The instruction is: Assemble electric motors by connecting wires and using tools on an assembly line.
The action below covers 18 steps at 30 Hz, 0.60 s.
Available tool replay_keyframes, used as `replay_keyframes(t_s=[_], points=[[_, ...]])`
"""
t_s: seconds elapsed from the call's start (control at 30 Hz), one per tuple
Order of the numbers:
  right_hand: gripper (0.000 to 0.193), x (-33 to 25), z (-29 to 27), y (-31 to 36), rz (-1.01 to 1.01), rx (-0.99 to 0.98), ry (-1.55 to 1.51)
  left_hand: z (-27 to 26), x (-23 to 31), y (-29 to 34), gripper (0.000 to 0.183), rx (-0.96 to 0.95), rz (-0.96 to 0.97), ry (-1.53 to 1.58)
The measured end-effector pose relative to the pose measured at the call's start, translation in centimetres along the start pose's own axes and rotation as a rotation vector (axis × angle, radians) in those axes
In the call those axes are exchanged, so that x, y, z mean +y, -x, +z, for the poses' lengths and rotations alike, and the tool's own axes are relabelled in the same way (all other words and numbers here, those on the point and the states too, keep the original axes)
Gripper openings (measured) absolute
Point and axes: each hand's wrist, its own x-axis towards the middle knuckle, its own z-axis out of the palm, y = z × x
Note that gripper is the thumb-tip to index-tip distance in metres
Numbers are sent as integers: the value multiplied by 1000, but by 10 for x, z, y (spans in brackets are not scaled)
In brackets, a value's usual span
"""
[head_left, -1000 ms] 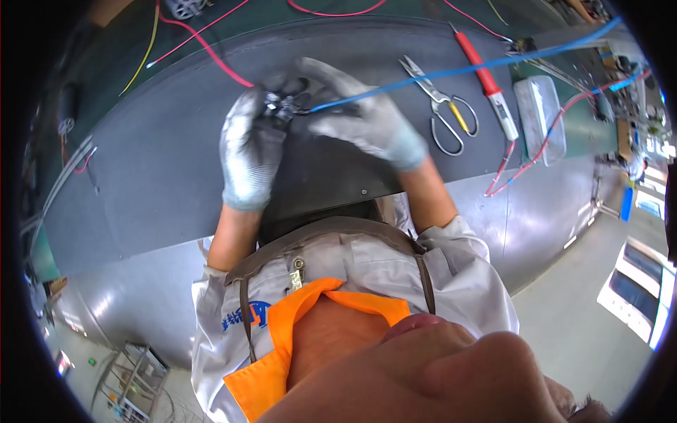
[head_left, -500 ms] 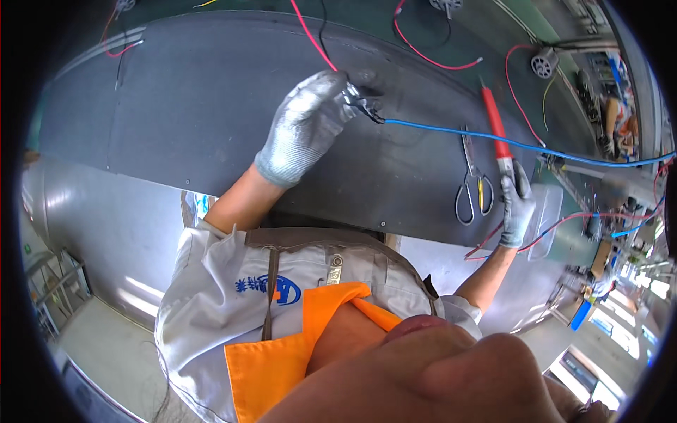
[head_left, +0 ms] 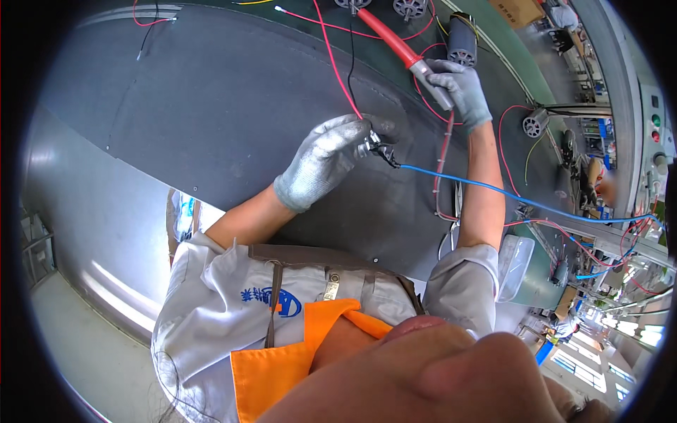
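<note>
My gloved left hand (head_left: pixel 317 161) is closed on a metal clip (head_left: pixel 377 148) above the dark work mat (head_left: pixel 211 92). A blue wire (head_left: pixel 486 186) runs right from the clip, and the end of a red wire (head_left: pixel 330 56) meets it at the fingertips. My gloved right hand (head_left: pixel 462 93) grips the grey handle of a red test probe (head_left: pixel 390 39). The probe points up and left, its tip at a motor (head_left: pixel 348 3) by the top edge; whether they touch I cannot tell. A dark cylindrical motor (head_left: pixel 462 41) stands just beyond the right hand.
Scissors (head_left: pixel 448 241) lie partly hidden behind my right forearm. A clear plastic tray (head_left: pixel 517 264) is right of my elbow. Another motor (head_left: pixel 536 123) with a red lead sits farther right, and one more (head_left: pixel 410 8) near the top. The blue wire crosses over my right forearm.
My right hand has carried the probe up and left, from beside the scissors to the motors at the far side. My left hand keeps its hold on the clip, slightly lower in view.
</note>
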Motion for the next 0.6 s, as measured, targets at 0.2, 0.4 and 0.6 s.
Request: replay_keyframes(t_s=[0.2,0.4,0.6], points=[[37,-19,8,23,-107,151,471,-17,-3,5,40,50,-35,4],[40,0,-66,185,31,391,698,-12,-3,7,38,40,-32,3],[34,70,-72,323,502,415,940,-12,-6,-1,38,61,-93,41]])
